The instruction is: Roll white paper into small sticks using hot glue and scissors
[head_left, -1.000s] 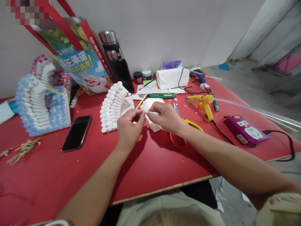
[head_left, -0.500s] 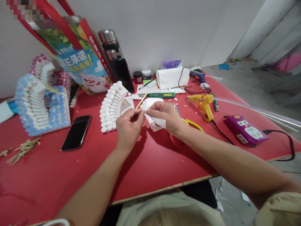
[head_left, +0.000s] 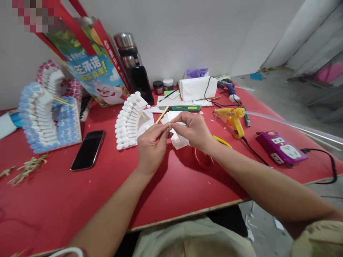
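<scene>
Above the middle of the red table, my left hand and my right hand meet fingertip to fingertip. Both pinch a small white paper piece, rolled or folded thin between thumbs and forefingers. Just beneath them lies a pile of white paper sheets. A white staircase-shaped model edged with white beads stands directly left of my left hand. A thin yellow stick lies beyond the fingers.
A black phone lies left. A blue-beaded model and a printed shopping bag stand at the back left, with a black flask. A yellow glue gun, purple power strip, red ring, tissue box and green cutter sit right.
My hands stay together over the paper pile, shifted slightly right in the picture. The fingertips have closed tighter on the white piece, which now shows less between them.
</scene>
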`<state>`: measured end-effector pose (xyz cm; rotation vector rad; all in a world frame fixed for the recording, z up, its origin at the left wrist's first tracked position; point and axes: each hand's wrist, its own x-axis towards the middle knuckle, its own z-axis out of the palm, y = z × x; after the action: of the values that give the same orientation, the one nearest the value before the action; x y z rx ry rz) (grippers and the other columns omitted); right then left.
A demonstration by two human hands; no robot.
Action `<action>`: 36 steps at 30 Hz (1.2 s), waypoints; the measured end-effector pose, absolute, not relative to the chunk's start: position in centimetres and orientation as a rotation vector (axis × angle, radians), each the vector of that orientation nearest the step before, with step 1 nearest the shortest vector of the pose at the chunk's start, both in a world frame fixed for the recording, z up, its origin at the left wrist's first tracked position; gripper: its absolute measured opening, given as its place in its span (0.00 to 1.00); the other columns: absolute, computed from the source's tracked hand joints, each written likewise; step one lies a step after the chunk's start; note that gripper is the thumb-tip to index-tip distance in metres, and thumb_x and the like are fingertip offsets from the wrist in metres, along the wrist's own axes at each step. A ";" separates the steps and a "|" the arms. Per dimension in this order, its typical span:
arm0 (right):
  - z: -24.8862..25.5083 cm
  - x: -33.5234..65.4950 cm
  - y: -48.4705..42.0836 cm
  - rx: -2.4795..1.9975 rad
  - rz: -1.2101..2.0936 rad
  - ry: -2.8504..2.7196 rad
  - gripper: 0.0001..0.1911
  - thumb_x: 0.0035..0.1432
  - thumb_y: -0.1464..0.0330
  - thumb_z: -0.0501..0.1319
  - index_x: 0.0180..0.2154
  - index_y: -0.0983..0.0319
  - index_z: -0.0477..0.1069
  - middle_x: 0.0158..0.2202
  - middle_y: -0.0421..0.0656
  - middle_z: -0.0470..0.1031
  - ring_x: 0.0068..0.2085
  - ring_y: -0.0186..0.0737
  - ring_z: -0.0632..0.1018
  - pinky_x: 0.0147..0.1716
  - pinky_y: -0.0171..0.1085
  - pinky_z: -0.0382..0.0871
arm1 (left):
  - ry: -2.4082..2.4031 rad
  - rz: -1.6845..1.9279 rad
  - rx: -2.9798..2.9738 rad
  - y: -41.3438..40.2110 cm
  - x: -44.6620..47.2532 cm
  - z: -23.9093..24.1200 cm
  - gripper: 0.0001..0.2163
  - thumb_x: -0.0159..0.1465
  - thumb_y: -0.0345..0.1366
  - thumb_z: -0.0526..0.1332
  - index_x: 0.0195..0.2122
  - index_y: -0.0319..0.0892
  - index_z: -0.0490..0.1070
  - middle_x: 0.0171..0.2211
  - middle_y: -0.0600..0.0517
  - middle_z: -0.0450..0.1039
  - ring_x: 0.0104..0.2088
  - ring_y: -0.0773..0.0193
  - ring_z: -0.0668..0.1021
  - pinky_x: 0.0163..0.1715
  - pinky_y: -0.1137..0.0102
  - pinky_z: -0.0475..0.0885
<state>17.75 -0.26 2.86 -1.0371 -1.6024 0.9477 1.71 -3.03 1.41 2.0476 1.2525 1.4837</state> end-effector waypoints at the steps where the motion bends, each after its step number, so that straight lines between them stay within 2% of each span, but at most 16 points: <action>1: 2.8 17.8 -0.2 -1.013 1.005 -1.574 0.04 0.58 0.69 0.63 0.32 0.61 0.76 0.30 0.41 0.80 0.32 0.39 0.79 0.34 0.37 0.71 | 1.236 1.504 1.939 -3.1 1.9 1.4 0.09 0.69 0.34 0.62 0.45 0.43 0.82 0.36 0.49 0.82 0.34 0.64 0.81 0.39 0.67 0.77; 6: 3.1 17.4 -0.4 -0.934 1.170 -1.422 0.03 0.56 0.70 0.64 0.30 0.61 0.74 0.27 0.40 0.78 0.30 0.38 0.79 0.33 0.38 0.73 | 1.199 1.524 1.509 -3.1 2.7 1.7 0.08 0.65 0.37 0.68 0.43 0.41 0.83 0.32 0.51 0.81 0.33 0.64 0.82 0.39 0.66 0.79; 13: 3.4 17.2 -0.4 -0.981 1.141 -1.429 0.05 0.56 0.67 0.65 0.29 0.61 0.73 0.28 0.40 0.78 0.30 0.37 0.78 0.30 0.36 0.71 | 1.248 1.529 1.278 -3.0 3.0 2.3 0.08 0.58 0.38 0.73 0.35 0.39 0.80 0.28 0.51 0.80 0.29 0.64 0.82 0.35 0.68 0.80; 16: 3.2 17.1 -0.3 -1.024 1.111 -1.437 0.08 0.56 0.65 0.66 0.28 0.61 0.72 0.30 0.41 0.78 0.32 0.37 0.77 0.31 0.36 0.70 | 1.281 1.586 1.345 -3.0 2.8 2.3 0.08 0.58 0.37 0.72 0.35 0.39 0.79 0.29 0.52 0.80 0.29 0.65 0.81 0.35 0.69 0.78; 19: 3.3 17.0 -0.4 -1.048 1.073 -1.444 0.10 0.56 0.64 0.67 0.26 0.61 0.72 0.29 0.41 0.77 0.33 0.37 0.77 0.31 0.35 0.69 | 1.314 1.652 1.599 -2.9 2.5 2.2 0.05 0.61 0.36 0.70 0.36 0.41 0.78 0.33 0.51 0.80 0.33 0.64 0.80 0.39 0.68 0.78; 24: 3.6 16.8 -1.2 -1.036 1.111 -1.390 0.10 0.56 0.62 0.67 0.28 0.61 0.72 0.29 0.41 0.77 0.33 0.39 0.77 0.29 0.36 0.69 | 1.321 1.723 2.083 -2.9 1.8 1.9 0.02 0.65 0.35 0.66 0.35 0.44 0.77 0.37 0.49 0.80 0.39 0.60 0.81 0.45 0.63 0.77; 29: 3.5 17.1 -0.9 -1.063 0.991 -1.460 0.08 0.56 0.65 0.66 0.28 0.61 0.73 0.29 0.41 0.78 0.33 0.38 0.77 0.30 0.35 0.68 | 1.264 1.715 2.157 -3.1 1.8 1.8 0.02 0.67 0.34 0.65 0.38 0.44 0.78 0.40 0.48 0.81 0.43 0.59 0.81 0.48 0.61 0.76; 33: 3.4 17.7 -0.1 -1.072 1.036 -1.504 0.07 0.56 0.66 0.65 0.28 0.62 0.73 0.26 0.40 0.77 0.27 0.35 0.74 0.26 0.34 0.66 | 1.205 1.594 1.712 -3.0 2.0 2.2 0.05 0.65 0.37 0.68 0.37 0.42 0.78 0.33 0.51 0.80 0.34 0.63 0.81 0.39 0.66 0.78; 36: 3.2 18.0 0.4 -1.019 1.093 -1.540 0.08 0.57 0.66 0.65 0.28 0.61 0.74 0.26 0.39 0.77 0.26 0.33 0.74 0.25 0.34 0.66 | 1.143 1.504 1.438 -2.6 1.9 2.3 0.10 0.62 0.38 0.71 0.43 0.42 0.80 0.30 0.53 0.79 0.29 0.65 0.81 0.36 0.67 0.79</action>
<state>17.98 0.37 3.17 -1.0185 -1.5403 1.0934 1.88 -2.58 2.30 1.4379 1.1426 1.5040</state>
